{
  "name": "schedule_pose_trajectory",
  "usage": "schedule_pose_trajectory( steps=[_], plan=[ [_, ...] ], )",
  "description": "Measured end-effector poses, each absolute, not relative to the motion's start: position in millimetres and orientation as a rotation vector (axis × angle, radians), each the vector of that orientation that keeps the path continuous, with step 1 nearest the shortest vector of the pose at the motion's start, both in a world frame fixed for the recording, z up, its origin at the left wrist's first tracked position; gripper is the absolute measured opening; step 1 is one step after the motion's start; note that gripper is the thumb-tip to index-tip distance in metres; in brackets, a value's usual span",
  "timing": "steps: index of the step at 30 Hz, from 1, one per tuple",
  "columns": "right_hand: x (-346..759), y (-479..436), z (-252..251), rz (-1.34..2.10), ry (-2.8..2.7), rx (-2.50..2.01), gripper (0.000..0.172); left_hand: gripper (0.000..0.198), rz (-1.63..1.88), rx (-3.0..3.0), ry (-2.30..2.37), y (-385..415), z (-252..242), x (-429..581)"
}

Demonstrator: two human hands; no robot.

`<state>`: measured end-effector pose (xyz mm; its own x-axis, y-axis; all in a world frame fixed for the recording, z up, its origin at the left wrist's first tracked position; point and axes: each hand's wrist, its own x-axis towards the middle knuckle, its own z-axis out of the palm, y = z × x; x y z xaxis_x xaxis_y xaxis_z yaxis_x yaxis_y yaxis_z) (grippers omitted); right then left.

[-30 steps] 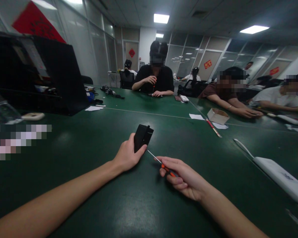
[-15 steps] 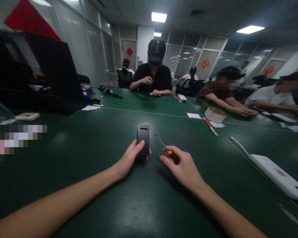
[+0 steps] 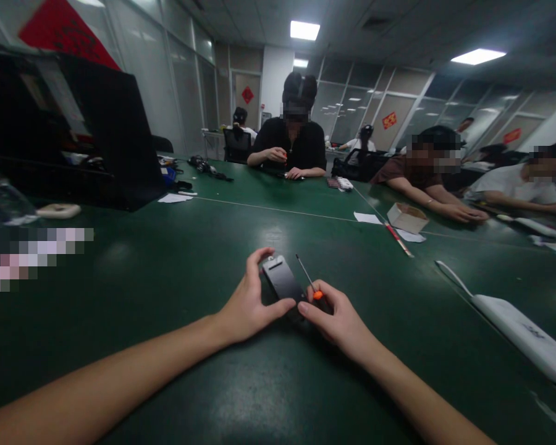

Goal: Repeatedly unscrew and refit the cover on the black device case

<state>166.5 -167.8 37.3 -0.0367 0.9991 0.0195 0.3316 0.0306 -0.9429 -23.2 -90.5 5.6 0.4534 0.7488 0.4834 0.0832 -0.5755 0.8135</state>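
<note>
Between my hands is a flat dark rectangular case (image 3: pixel 283 278) with a narrow slot near its far end; I cannot make out what kind of device it is. My left hand (image 3: pixel 252 303) grips it, fingers along the far left edge and thumb across the near end. A screwdriver (image 3: pixel 317 295) with an orange collar and thin metal shaft sits in my right hand (image 3: pixel 340 315), its tip pointing up and away, apart from the case. The right thumb reaches the case's near right corner, seemingly touching it.
On the green table (image 3: pixel 189 377) a white power strip (image 3: pixel 523 330) lies at right. Further back are a small open box (image 3: pixel 406 217), a red-and-white stick (image 3: pixel 398 240) and paper (image 3: pixel 368 217). A large black panel (image 3: pixel 106 136) stands at left. Across sits a person (image 3: pixel 290 145) in black.
The case has tilted, its far end swinging left and its near end right. My left hand's fingers have shifted up its edge, and my right hand has come up against its near end.
</note>
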Motion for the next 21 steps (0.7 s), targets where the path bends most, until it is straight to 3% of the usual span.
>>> schedule_pose_trajectory(
  steps=[2, 5, 10, 21],
  plan=[
    [169, -166, 35, 1.073, -1.519, -1.429, 0.030, 0.090, 1.184, 2.335, 0.608, -85, 14, -31],
    [169, -166, 31, 1.095, -1.580, -1.406, 0.028, 0.052, 0.812, 2.707, 0.365, -83, 23, -37],
    [164, -168, 33, 0.949, -1.737, -1.423, 0.024, 0.058, 0.606, 2.799, 0.292, -84, 18, -33],
    [223, -158, 58, -0.272, -2.534, -1.561, 0.027, 0.050, 0.583, 2.891, 0.574, -71, 17, -34]
  ],
)
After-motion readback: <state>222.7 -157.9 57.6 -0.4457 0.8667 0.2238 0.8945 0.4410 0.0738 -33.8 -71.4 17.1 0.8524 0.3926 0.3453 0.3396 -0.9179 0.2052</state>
